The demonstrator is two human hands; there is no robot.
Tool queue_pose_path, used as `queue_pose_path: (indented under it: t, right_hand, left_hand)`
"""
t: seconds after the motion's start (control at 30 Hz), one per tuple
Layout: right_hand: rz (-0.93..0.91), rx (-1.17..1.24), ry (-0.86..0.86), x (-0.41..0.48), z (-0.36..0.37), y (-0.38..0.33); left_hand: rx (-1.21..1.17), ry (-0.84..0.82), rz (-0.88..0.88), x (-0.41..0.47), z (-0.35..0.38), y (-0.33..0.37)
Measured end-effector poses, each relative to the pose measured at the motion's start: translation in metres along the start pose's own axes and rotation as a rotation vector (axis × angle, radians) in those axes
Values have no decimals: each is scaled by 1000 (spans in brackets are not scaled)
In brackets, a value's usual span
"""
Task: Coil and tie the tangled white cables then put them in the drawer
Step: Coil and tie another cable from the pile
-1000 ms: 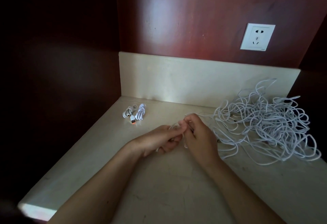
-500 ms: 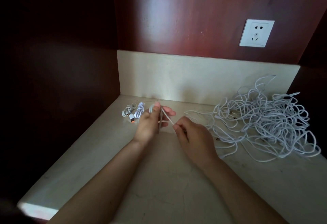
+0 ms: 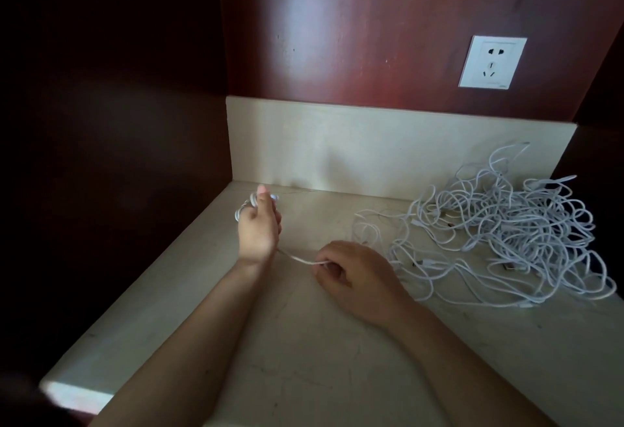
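A single white cable (image 3: 297, 257) is drawn out in a nearly straight line between the two hands. Its long axis runs left to right across the middle of the table (image 3: 304, 366), and the right end sits a little nearer the viewer than the left. It seems to hang just above the surface rather than lie on it.

At its left end the cable disappears under the heel of the left hand (image 3: 258, 229). That hand stands on edge with its back to the camera, one finger pointing up and away and the others curled in toward the palm, so its grip is clenched on the cable. White loops (image 3: 240, 213) show at the far edge of this hand. I cannot tell whether they are wound on the fingers or lie on the table behind it.

At its right end the cable is pinched in the grip of the right hand (image 3: 353, 274), thumb against curled fingers, with the knuckles up and the hand low over the table. Both bare forearms come in from the bottom edge.

Just beside the right hand, to its right, the tangled pile (image 3: 506, 234) of white cables sprawls over the table's far right part and reaches up to the pale backsplash (image 3: 371, 149).

The table is pale stone with faint veins. Above the backsplash is a glossy red-brown wood wall (image 3: 337, 21) with a white wall socket (image 3: 492, 62) set over the pile. A dark side panel (image 3: 118, 122) closes the left.
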State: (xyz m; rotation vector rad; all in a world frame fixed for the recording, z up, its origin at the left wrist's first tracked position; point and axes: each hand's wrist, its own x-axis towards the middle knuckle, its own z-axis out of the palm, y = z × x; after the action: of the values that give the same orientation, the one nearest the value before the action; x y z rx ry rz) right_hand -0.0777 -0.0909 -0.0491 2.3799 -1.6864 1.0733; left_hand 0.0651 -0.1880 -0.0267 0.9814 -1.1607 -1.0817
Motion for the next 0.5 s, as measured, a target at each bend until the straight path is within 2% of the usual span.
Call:
queue_pose_path:
  t: [0.1, 0.23, 0.37, 0.5]
  right_hand:
    - [17, 124, 48, -1, -4, -7]
    - [98, 125, 187, -1, -8, -3]
    - [225, 265, 284, 0, -8, 5]
    - [203, 442, 296, 2, -10, 10]
  left_hand:
    - [307, -152, 150, 0, 1, -12]
    - [503, -564, 42, -16, 10, -4]
    - [474, -848, -96, -30, 10, 7]
    - [388, -952, -44, -36, 13, 12]
